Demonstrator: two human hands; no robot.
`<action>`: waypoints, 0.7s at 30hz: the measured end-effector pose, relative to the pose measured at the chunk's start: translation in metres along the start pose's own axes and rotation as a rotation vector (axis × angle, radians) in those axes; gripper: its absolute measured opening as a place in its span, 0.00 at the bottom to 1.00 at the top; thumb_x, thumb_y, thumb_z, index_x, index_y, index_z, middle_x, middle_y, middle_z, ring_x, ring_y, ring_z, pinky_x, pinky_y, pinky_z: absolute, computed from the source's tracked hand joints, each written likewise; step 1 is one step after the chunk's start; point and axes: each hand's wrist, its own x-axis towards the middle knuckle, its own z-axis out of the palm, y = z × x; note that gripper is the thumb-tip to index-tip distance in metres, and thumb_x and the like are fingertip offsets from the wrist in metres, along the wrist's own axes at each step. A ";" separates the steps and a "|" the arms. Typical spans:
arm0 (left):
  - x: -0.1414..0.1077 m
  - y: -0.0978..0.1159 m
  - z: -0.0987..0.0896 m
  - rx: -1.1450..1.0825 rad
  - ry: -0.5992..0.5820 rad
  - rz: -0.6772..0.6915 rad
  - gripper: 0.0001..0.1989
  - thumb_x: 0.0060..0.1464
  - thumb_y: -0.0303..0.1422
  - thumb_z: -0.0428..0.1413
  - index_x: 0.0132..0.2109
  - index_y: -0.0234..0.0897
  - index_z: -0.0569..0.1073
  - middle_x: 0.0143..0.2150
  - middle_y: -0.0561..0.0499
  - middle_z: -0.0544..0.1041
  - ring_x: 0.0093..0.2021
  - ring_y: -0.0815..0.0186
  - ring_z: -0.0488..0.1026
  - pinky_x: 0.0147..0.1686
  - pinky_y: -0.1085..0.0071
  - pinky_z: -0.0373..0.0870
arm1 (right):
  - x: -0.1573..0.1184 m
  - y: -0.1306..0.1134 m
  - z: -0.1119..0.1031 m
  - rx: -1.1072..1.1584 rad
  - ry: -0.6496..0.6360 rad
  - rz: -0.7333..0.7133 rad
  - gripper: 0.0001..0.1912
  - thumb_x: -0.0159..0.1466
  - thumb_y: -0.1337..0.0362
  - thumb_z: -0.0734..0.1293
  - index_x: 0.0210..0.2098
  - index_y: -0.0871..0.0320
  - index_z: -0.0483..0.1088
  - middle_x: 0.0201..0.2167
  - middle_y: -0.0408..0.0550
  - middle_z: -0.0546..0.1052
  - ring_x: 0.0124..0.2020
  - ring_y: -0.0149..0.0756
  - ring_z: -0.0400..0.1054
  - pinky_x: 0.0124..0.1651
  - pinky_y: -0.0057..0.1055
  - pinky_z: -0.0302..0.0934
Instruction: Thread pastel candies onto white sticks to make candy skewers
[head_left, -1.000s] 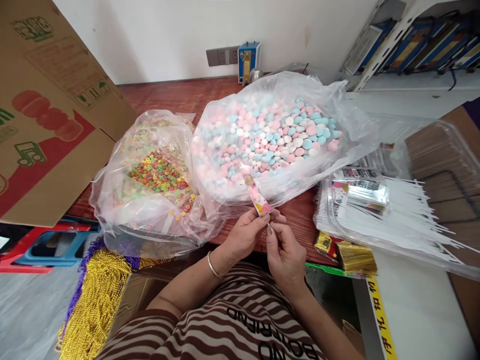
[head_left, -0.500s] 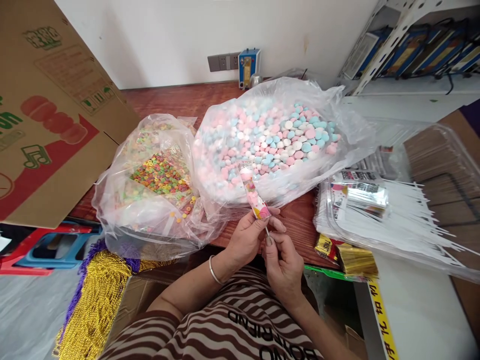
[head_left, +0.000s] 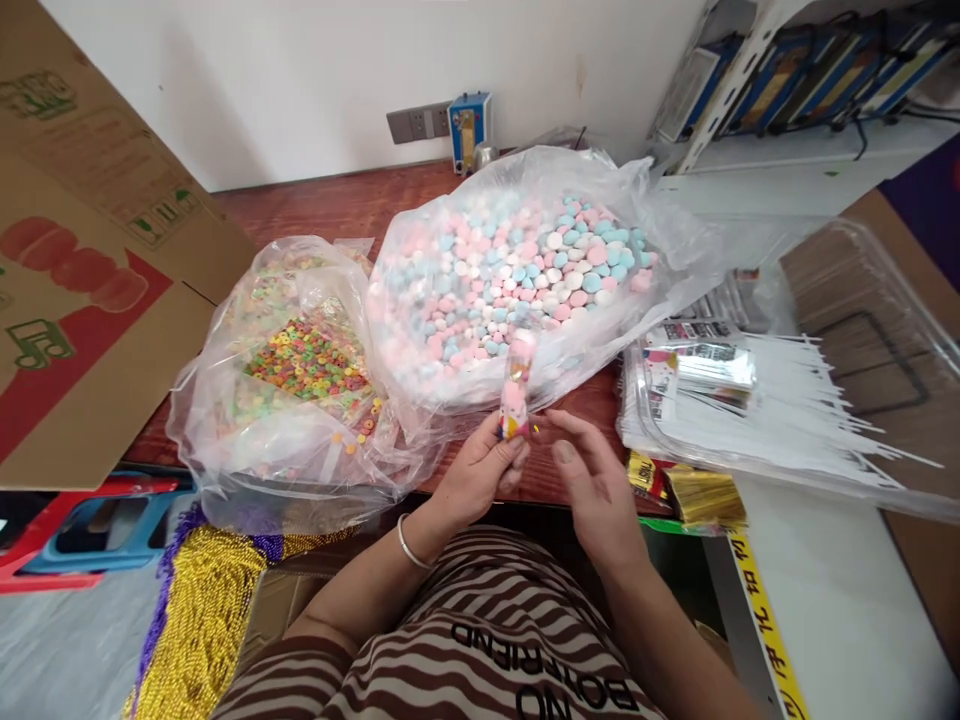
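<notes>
My left hand (head_left: 480,470) is closed on the lower end of a small printed candy bag (head_left: 516,385). Pink and white candies show through its clear film, and it stands roughly upright. A short yellow strip (head_left: 535,428) shows beside the bag's lower end; whether it is fastened there I cannot tell. My right hand (head_left: 600,480) is just to the right, thumb and fingers apart, with nothing visible in it. Beyond the hands lies a large clear bag of pink, white and blue candies (head_left: 517,270). To its left sits a clear bag of small colourful ring candies (head_left: 307,360).
At right, a clear plastic tray (head_left: 645,430) holds white sticks (head_left: 795,420) and printed wrappers. Gold twist ties (head_left: 705,495) lie at the table's front edge. A cardboard box (head_left: 90,250) stands at left, a blue device (head_left: 470,130) by the wall.
My right hand has come away from the bag's lower end and moved right, its fingers opening. My left hand keeps hold of the bag, now more upright. The view has shifted slightly.
</notes>
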 end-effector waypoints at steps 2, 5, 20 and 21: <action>-0.005 -0.008 -0.002 0.099 -0.048 -0.037 0.18 0.62 0.46 0.58 0.49 0.36 0.69 0.25 0.60 0.60 0.20 0.76 0.53 0.20 0.76 0.48 | 0.010 0.001 0.002 0.178 -0.206 0.150 0.20 0.67 0.54 0.69 0.56 0.53 0.74 0.48 0.49 0.80 0.41 0.38 0.74 0.45 0.34 0.71; -0.012 -0.017 -0.001 0.195 -0.058 -0.044 0.21 0.61 0.48 0.58 0.50 0.37 0.69 0.25 0.60 0.57 0.22 0.74 0.52 0.21 0.75 0.49 | 0.017 0.008 0.008 0.357 -0.268 0.282 0.19 0.66 0.52 0.70 0.52 0.53 0.78 0.39 0.46 0.81 0.32 0.35 0.73 0.36 0.31 0.70; -0.015 -0.017 0.026 0.365 0.115 -0.003 0.25 0.62 0.56 0.51 0.38 0.37 0.67 0.24 0.59 0.58 0.22 0.73 0.52 0.22 0.72 0.50 | 0.011 0.018 0.015 0.345 -0.050 0.240 0.18 0.65 0.49 0.69 0.44 0.55 0.82 0.35 0.49 0.83 0.34 0.39 0.75 0.35 0.33 0.70; -0.015 -0.018 0.026 0.352 0.104 -0.016 0.24 0.62 0.56 0.51 0.38 0.37 0.67 0.24 0.59 0.58 0.22 0.73 0.52 0.22 0.73 0.50 | 0.012 0.017 0.015 0.366 -0.054 0.238 0.18 0.65 0.50 0.69 0.46 0.55 0.82 0.37 0.49 0.83 0.34 0.38 0.74 0.34 0.32 0.69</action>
